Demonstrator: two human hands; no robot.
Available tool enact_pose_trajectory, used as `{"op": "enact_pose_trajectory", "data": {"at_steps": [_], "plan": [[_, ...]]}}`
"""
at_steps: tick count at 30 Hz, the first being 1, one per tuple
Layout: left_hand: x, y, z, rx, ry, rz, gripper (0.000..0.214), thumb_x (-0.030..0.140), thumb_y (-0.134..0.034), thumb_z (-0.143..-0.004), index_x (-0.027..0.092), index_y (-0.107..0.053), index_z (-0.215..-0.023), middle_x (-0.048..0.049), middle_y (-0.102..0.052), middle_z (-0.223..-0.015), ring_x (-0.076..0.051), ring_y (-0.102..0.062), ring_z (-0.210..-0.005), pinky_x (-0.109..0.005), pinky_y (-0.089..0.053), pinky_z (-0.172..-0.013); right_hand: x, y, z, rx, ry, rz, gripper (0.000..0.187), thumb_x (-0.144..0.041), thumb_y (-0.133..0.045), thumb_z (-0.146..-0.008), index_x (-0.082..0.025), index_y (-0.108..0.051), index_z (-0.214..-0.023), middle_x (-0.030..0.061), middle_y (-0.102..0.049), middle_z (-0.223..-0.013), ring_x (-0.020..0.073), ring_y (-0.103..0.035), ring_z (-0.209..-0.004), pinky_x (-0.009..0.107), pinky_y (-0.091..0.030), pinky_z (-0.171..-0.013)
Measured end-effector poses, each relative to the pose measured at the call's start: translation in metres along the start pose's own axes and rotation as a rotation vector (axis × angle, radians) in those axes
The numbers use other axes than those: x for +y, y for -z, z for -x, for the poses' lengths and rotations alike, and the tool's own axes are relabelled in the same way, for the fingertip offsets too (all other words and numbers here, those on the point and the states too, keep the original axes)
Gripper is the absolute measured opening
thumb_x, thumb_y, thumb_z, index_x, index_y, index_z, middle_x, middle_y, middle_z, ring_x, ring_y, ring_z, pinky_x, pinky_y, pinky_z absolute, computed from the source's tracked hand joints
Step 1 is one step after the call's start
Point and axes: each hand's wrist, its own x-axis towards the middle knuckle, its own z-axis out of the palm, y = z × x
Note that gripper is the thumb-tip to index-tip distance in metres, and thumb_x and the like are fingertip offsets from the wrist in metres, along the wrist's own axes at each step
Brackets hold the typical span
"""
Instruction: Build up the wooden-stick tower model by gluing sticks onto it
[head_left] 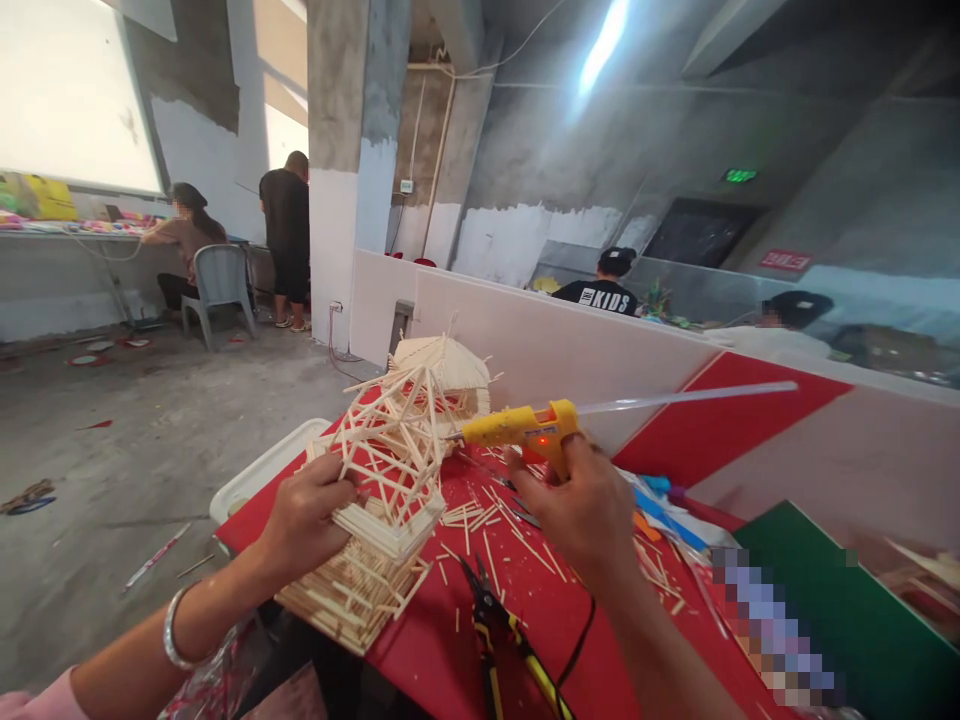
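Observation:
A tilted model of thin wooden sticks, with an open lattice frame, is gripped near its left side by my left hand. My right hand is wrapped round the handle of a yellow hot glue gun. A small red light glows on the gun, and a long clear glue stick juts from its back. The gun's nozzle points left, at the lattice's right edge; whether it touches I cannot tell. Behind the lattice stands another stick piece with a roof-like top. A flat stack of sticks lies under the lattice.
Pliers with black and yellow handles lie on the red table among loose sticks. A dark cord runs below my right hand. A white partition borders the table's far side. Several people sit or stand beyond.

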Motion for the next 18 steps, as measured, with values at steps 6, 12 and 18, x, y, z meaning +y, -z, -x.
{"op": "enact_pose_trajectory", "data": {"at_steps": [6, 12, 18], "plan": [[0.018, -0.021, 0.01, 0.079, 0.088, 0.073, 0.032, 0.014, -0.057, -0.087, 0.017, -0.054, -0.055, -0.0035, -0.058, -0.069, -0.012, -0.056, -0.066, -0.023, -0.044, -0.06, -0.028, -0.011, 0.006, 0.13, 0.125, 0.103, 0.022, -0.036, -0.06, -0.088, -0.017, -0.062, -0.099, 0.0046, -0.064, -0.085, 0.0137, -0.056, -0.064, 0.026, -0.034, -0.052], [0.026, -0.035, 0.015, 0.154, 0.185, 0.173, 0.031, 0.015, -0.058, -0.087, 0.017, -0.054, -0.056, -0.0038, -0.059, -0.07, -0.012, -0.057, -0.065, -0.023, -0.046, -0.061, -0.041, -0.01, 0.007, 0.071, 0.148, 0.139, 0.02, -0.033, -0.056, -0.09, -0.016, -0.064, -0.098, 0.0056, -0.064, -0.091, 0.0127, -0.055, -0.066, 0.025, -0.031, -0.05], [0.028, -0.037, 0.015, 0.179, 0.213, 0.219, 0.034, 0.015, -0.056, -0.087, 0.017, -0.05, -0.054, -0.0031, -0.058, -0.067, -0.012, -0.056, -0.064, -0.024, -0.045, -0.061, -0.05, -0.014, 0.008, 0.059, 0.2, 0.227, 0.023, -0.034, -0.055, -0.092, -0.015, -0.064, -0.101, 0.0057, -0.066, -0.093, 0.0132, -0.055, -0.066, 0.026, -0.029, -0.05]]}}
